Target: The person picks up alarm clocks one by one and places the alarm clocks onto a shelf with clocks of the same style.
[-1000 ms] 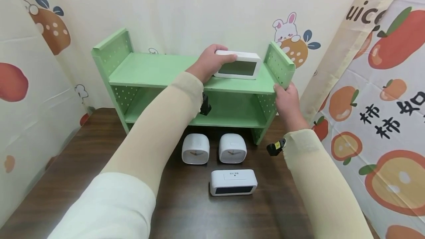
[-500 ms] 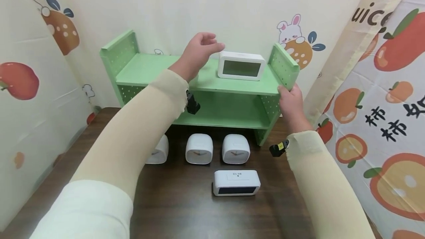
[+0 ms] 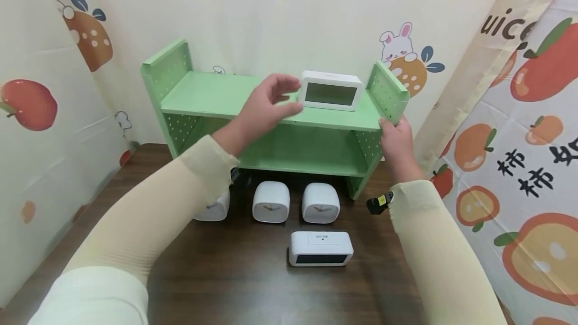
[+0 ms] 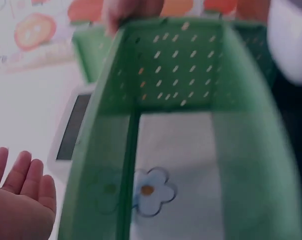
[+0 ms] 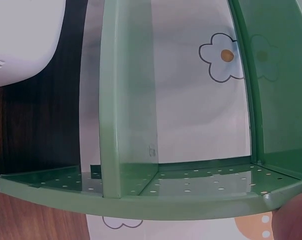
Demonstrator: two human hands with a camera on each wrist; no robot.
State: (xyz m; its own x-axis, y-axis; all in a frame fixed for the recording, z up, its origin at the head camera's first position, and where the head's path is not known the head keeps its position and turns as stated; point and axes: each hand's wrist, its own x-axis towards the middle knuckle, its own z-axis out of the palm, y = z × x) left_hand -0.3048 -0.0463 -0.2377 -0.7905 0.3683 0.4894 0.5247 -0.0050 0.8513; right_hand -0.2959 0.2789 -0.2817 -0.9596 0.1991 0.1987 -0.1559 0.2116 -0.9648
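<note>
A white rectangular digital clock (image 3: 331, 92) stands upright on the top board of a green two-tier shelf (image 3: 212, 94), toward its right end. My left hand (image 3: 266, 107) is in front of the top board, just left of the clock, fingers loosely bent with nothing held. Its fingers (image 4: 36, 182) appear apart from the clock (image 4: 73, 130) in the left wrist view. At the shelf's right end, my right hand (image 3: 397, 144) grips the edge of the perforated side panel (image 3: 388, 89); its far fingers are hidden behind that panel. Only a sliver of this hand (image 5: 293, 217) shows in the right wrist view.
Three small white analog clocks, left (image 3: 218, 208), middle (image 3: 271, 203) and right (image 3: 320, 204), stand in a row before the shelf. A second digital clock (image 3: 320, 250) lies nearer on the dark wooden table (image 3: 217, 275). Printed curtains (image 3: 316, 14) hang behind and beside the shelf.
My left hand has let go of the digital clock, lifted off to its left, then lowered toward the shelf's front. The clock stays on the top board. My right hand keeps its grip.
</note>
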